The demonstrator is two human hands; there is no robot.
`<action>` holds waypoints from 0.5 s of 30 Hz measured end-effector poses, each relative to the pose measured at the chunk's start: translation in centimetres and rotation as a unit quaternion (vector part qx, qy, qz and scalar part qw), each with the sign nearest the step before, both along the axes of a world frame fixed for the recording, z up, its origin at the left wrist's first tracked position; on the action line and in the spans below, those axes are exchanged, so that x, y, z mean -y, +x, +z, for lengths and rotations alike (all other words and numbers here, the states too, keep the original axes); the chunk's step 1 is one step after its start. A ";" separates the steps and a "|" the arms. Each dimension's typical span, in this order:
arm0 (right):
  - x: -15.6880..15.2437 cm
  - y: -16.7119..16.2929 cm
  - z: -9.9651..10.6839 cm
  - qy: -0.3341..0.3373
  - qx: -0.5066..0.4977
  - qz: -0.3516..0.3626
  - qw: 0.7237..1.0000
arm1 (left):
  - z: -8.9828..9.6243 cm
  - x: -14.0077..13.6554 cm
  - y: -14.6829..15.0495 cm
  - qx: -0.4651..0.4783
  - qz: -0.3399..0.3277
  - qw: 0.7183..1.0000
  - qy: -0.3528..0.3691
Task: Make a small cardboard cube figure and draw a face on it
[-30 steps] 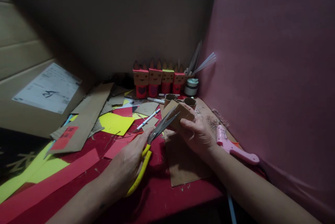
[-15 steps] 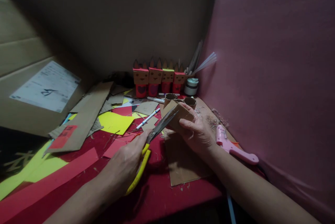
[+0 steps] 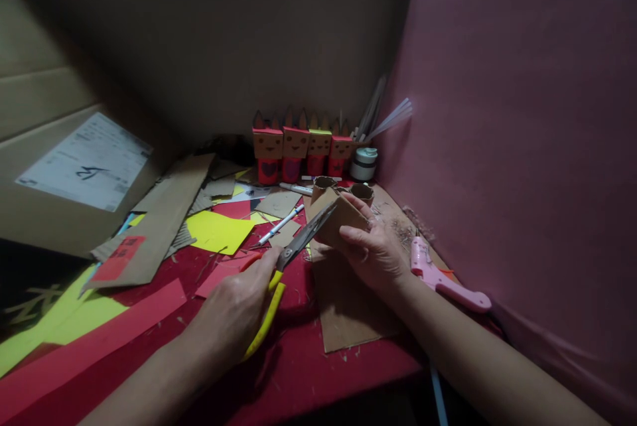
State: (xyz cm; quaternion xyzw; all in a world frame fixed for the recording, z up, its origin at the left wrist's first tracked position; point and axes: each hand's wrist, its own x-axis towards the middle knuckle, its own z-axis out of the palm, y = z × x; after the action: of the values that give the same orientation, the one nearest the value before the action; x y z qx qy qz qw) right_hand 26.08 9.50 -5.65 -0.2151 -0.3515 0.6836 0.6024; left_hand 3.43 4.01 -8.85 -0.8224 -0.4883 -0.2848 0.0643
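Note:
My left hand is closed around the handles of a pair of scissors, one of them yellow. Their grey blades point up and to the right and lie against a folded piece of cardboard. That brown piece is pinched between the thumb and fingers of my right hand. Below it, a larger flat cardboard sheet lies on the red cloth. Just behind the held piece stand two short cardboard tubes, partly covered by my fingers.
Several cardboard figures with drawn faces line the back wall, beside a pale green jar. On the right lies a pink glue gun. Yellow paper, red paper strips and a marker lie to the left.
My left hand and the scissors have shifted slightly, and the blades look closer together across the cardboard. My right hand keeps its hold in nearly the same spot.

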 end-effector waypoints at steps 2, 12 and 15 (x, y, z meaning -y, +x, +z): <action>0.0 0.0 0.0 0.004 -0.009 0.000 1.000 | 0.0 0.0 0.0 -0.010 0.000 1.000 -0.001; 0.0 -0.2 0.5 -0.007 -0.014 -0.025 1.000 | 0.7 0.0 0.7 -0.037 -0.028 0.999 0.008; 0.0 -0.2 0.5 -0.012 -0.014 -0.037 0.999 | 0.4 -0.1 0.6 -0.038 -0.027 0.999 0.011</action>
State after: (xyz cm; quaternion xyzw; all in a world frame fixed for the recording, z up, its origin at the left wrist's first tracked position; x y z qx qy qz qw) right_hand 25.87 9.52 -5.18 -0.2253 -0.3269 0.6681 0.6293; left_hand 4.01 4.13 -8.43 -0.8449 -0.4596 -0.2604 0.0842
